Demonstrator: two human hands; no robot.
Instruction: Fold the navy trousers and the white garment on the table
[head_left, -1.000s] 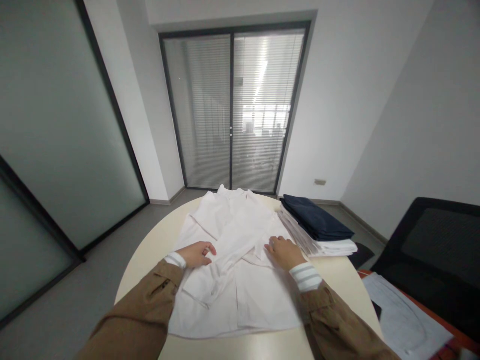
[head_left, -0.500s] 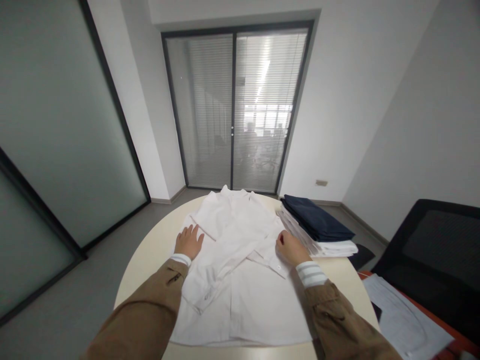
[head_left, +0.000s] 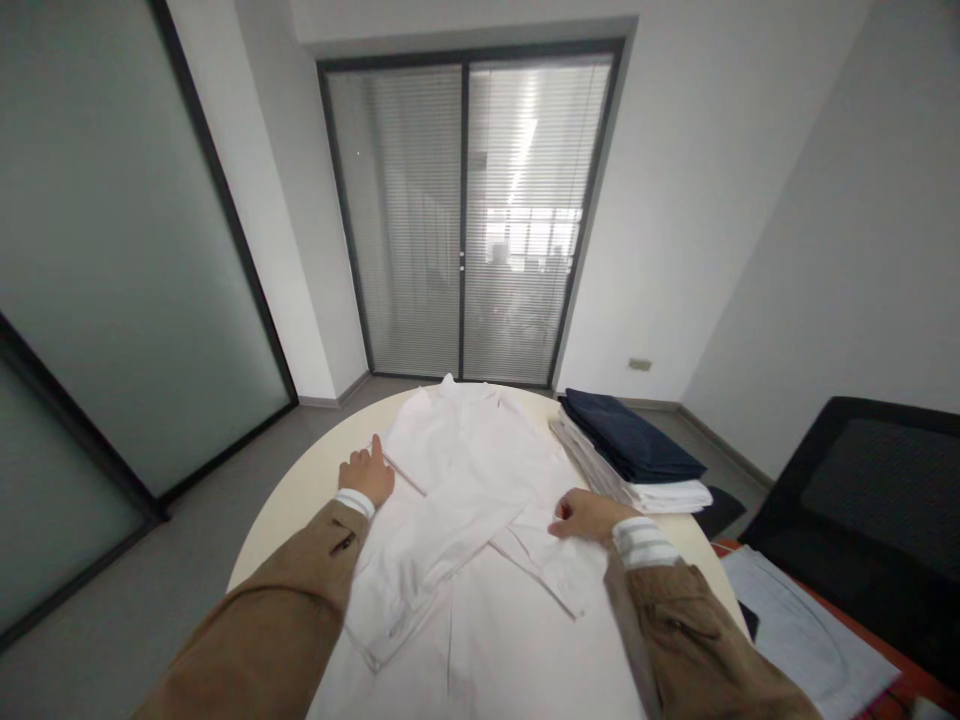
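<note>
A white long-sleeved shirt (head_left: 480,490) lies spread on a round, cream-coloured table (head_left: 281,520). Its collar is at the far edge, and its sleeves are folded across the body toward me. At the shirt's left side, my left hand (head_left: 367,474) is closed on the edge, with the index finger reaching forward; the fingertips are partly hidden. My right hand (head_left: 589,516) pinches the fabric at the right side, thumb and fingers together near the folded sleeve. The hem runs out of view at the bottom.
To the right on the table, a folded navy garment (head_left: 634,435) rests on folded white clothes (head_left: 667,496). A black mesh chair (head_left: 862,520) stands at the right, with papers (head_left: 810,630) on a red surface beside it. A glass door with blinds (head_left: 465,220) is ahead.
The shirt's lower part and sleeve cuffs have shifted toward me. My left hand has gone from lying flat to closed at the edge; my right hand has moved slightly nearer.
</note>
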